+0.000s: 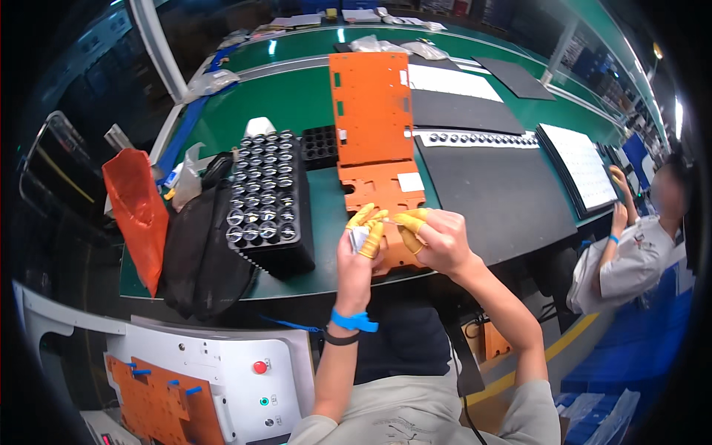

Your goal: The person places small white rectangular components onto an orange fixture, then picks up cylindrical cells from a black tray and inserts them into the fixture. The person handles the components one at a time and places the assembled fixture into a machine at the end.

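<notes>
Left hand (361,236): yellow-cotted fingertips pinched on small white sheet (358,237), raised for peeling. Right hand (434,239): fingertips together at sheet's 3 o'clock edge. Orange plate (382,189) on worktop (297,104), 12 o'clock, within reach.

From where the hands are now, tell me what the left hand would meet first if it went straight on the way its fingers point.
The left hand points up and away, holding a small white piece. Straight on, it would likely first meet the small orange plate just beyond its fingertips, though depth is unclear: the hand may be above the plate.
</notes>
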`<control>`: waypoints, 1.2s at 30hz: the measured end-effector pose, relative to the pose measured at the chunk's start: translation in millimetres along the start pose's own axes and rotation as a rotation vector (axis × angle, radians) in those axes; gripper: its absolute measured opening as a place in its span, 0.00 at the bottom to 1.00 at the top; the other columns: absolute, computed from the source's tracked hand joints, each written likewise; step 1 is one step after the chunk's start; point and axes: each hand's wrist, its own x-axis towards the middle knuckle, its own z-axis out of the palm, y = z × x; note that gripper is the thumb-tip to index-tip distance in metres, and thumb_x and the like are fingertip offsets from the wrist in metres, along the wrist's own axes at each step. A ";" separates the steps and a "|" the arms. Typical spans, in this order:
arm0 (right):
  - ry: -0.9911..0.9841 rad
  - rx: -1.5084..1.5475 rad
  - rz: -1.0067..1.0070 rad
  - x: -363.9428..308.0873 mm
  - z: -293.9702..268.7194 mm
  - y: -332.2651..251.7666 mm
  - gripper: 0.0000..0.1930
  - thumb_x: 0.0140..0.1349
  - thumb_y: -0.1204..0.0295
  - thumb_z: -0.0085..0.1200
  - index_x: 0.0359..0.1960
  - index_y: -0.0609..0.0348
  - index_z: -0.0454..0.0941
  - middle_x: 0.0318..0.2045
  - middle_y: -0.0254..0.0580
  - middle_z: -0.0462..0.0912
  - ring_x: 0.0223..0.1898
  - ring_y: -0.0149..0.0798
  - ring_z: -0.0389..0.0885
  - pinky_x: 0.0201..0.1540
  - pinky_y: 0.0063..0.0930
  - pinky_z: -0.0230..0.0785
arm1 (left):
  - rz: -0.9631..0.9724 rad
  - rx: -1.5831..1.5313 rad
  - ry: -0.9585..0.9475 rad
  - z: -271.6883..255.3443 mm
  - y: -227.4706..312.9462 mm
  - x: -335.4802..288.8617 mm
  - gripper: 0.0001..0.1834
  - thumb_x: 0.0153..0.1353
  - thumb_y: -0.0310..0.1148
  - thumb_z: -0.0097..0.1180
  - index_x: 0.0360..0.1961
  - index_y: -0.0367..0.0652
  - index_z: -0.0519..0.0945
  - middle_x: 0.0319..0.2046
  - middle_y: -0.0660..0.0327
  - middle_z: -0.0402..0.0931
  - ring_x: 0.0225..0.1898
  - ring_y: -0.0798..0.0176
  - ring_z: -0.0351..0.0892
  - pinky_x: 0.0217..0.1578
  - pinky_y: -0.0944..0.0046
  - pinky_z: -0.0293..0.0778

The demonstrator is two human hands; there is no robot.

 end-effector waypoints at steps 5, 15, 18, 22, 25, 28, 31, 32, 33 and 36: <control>-0.023 -0.095 0.098 28.1 7.6 -33.0 0.08 0.46 0.74 0.64 0.29 0.59 0.82 0.24 0.37 0.76 0.22 0.38 0.76 0.24 0.33 0.68 | 0.064 0.030 -0.015 -18.5 -9.5 3.3 0.24 0.68 0.37 0.60 0.61 0.39 0.72 0.27 0.75 0.67 0.23 0.82 0.58 0.22 0.77 0.54; -0.168 -0.138 0.092 54.7 20.9 -51.0 0.08 0.40 0.74 0.62 0.19 0.58 0.74 0.22 0.38 0.71 0.27 0.40 0.73 0.28 0.35 0.68 | 0.075 -0.122 0.127 -22.9 -1.9 4.8 0.16 0.69 0.37 0.59 0.53 0.41 0.78 0.26 0.77 0.67 0.23 0.83 0.59 0.22 0.77 0.54; -0.245 -0.050 0.149 55.7 22.5 -47.1 0.07 0.41 0.74 0.63 0.19 0.59 0.75 0.23 0.38 0.72 0.28 0.40 0.74 0.28 0.35 0.68 | 0.079 -0.110 0.137 -26.4 4.7 6.2 0.15 0.69 0.34 0.57 0.54 0.41 0.79 0.25 0.76 0.66 0.22 0.82 0.58 0.22 0.77 0.53; -0.315 -0.077 0.120 68.1 20.2 -44.3 0.08 0.45 0.73 0.66 0.19 0.60 0.78 0.24 0.38 0.78 0.26 0.41 0.74 0.26 0.35 0.69 | 0.082 -0.157 0.054 -34.7 1.3 12.6 0.15 0.72 0.34 0.52 0.56 0.40 0.78 0.23 0.75 0.65 0.20 0.81 0.54 0.22 0.77 0.52; -0.356 -0.048 0.141 74.7 17.7 -46.4 0.05 0.49 0.72 0.66 0.24 0.59 0.83 0.26 0.39 0.80 0.28 0.40 0.78 0.28 0.33 0.71 | -0.044 -0.270 0.107 -23.9 5.0 9.9 0.18 0.75 0.38 0.44 0.57 0.39 0.76 0.23 0.73 0.65 0.21 0.80 0.56 0.22 0.74 0.51; -0.349 0.049 0.325 98.7 10.2 -54.4 0.09 0.52 0.67 0.66 0.29 0.60 0.84 0.29 0.41 0.82 0.31 0.42 0.81 0.34 0.34 0.74 | -0.060 -0.406 0.039 -29.6 -0.9 10.5 0.17 0.76 0.40 0.41 0.53 0.40 0.75 0.25 0.71 0.65 0.22 0.78 0.58 0.23 0.73 0.54; -0.234 0.172 0.419 116.6 21.4 -55.9 0.13 0.55 0.63 0.67 0.36 0.59 0.85 0.31 0.42 0.83 0.32 0.42 0.83 0.36 0.34 0.75 | -0.036 -0.428 0.008 -24.6 -7.3 8.0 0.12 0.76 0.38 0.40 0.48 0.42 0.71 0.26 0.68 0.66 0.23 0.75 0.60 0.25 0.73 0.57; -0.174 0.217 0.417 123.4 29.2 -56.9 0.14 0.56 0.62 0.68 0.38 0.58 0.86 0.31 0.42 0.84 0.32 0.42 0.83 0.35 0.33 0.75 | -0.047 -0.445 0.058 -22.5 -9.0 8.0 0.11 0.76 0.37 0.40 0.47 0.43 0.71 0.26 0.68 0.66 0.24 0.75 0.60 0.25 0.73 0.57; -0.214 0.190 0.391 130.1 37.1 -58.0 0.15 0.56 0.61 0.68 0.40 0.58 0.85 0.32 0.42 0.84 0.32 0.42 0.83 0.36 0.34 0.75 | -0.055 -0.451 0.111 -22.2 -9.8 8.2 0.11 0.76 0.37 0.40 0.45 0.43 0.71 0.26 0.68 0.65 0.24 0.74 0.60 0.26 0.72 0.58; -0.309 0.173 0.410 149.9 54.3 -61.9 0.17 0.56 0.60 0.67 0.34 0.64 0.83 0.33 0.49 0.84 0.37 0.50 0.84 0.37 0.43 0.75 | -0.031 -0.491 0.114 -30.8 -15.4 10.3 0.10 0.74 0.37 0.42 0.41 0.45 0.72 0.27 0.69 0.66 0.26 0.72 0.62 0.27 0.70 0.59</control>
